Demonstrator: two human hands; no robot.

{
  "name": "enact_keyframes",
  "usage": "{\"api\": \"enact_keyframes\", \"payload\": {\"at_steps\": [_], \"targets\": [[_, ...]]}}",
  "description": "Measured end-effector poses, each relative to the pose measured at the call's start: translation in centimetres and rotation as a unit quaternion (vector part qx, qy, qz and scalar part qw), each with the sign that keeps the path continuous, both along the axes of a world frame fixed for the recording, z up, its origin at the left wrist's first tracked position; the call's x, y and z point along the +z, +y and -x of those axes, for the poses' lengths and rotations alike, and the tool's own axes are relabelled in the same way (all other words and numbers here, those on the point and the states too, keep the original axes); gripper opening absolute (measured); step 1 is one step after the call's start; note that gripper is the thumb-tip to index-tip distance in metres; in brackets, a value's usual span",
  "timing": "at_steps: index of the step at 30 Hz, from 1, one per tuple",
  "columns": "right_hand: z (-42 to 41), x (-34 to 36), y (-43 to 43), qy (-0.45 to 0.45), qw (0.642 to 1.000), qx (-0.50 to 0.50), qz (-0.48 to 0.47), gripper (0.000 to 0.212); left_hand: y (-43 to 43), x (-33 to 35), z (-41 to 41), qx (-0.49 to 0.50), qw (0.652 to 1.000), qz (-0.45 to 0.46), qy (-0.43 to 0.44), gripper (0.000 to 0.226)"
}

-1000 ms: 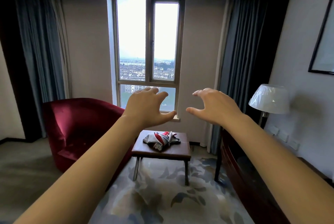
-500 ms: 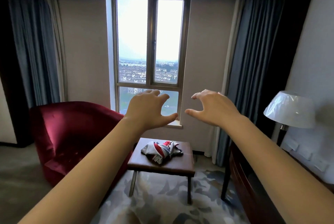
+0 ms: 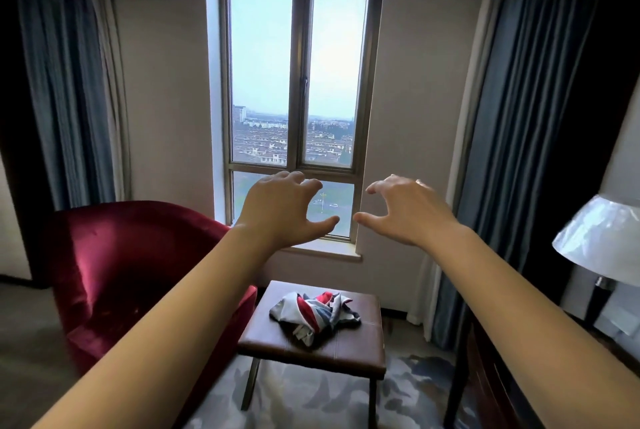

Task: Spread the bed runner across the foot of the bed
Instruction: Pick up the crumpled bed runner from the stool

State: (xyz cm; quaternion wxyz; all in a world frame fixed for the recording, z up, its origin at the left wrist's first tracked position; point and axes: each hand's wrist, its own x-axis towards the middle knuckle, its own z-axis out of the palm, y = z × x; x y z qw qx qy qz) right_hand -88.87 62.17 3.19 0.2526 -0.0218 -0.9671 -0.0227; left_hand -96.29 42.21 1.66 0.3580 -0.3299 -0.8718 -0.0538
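Here the room is a carpeted one, with a patterned rug [image 3: 304, 401] on the floor below both hands; far to the left of the left hand [image 3: 277, 210] hangs a blue-grey curtain [image 3: 69, 89]; below and left of that hand stands a red velvet armchair [image 3: 131, 262], the left forearm crossing in front of its right side; beyond the two hands is a tall window [image 3: 298, 82] looking out over rooftops; right of the right hand [image 3: 412, 210] hangs a second blue-grey curtain [image 3: 519, 117], and further right, lower, a white lampshade [image 3: 599, 241] stands over a dark wooden piece of furniture [image 3: 491, 376].

Both arms reach forward at the same height, palms down; the left hand has its fingers spread and half bent, thumb pointing right, and holds nothing; the right hand mirrors it, fingers half bent, thumb pointing left, also holding nothing; the two thumb tips lie near each other but apart.

Below the gap between the hands stands a brown padded stool [image 3: 346, 349]; on its top lies a crumpled striped cloth [image 3: 313, 316] in red, white and grey-blue, well apart from either hand; whether this is the bed runner I cannot tell.
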Motion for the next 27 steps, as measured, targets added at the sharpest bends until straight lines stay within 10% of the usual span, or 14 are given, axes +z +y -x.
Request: {"api": "enact_keyframes", "payload": {"at_steps": [27], "targets": [[35.6, -0.6, 13.0, 0.023, 0.998, -0.046, 0.035, 0.064, 12.2, -0.3, 38.5, -0.043, 0.999, -0.013, 0.006, 0.067]]}}
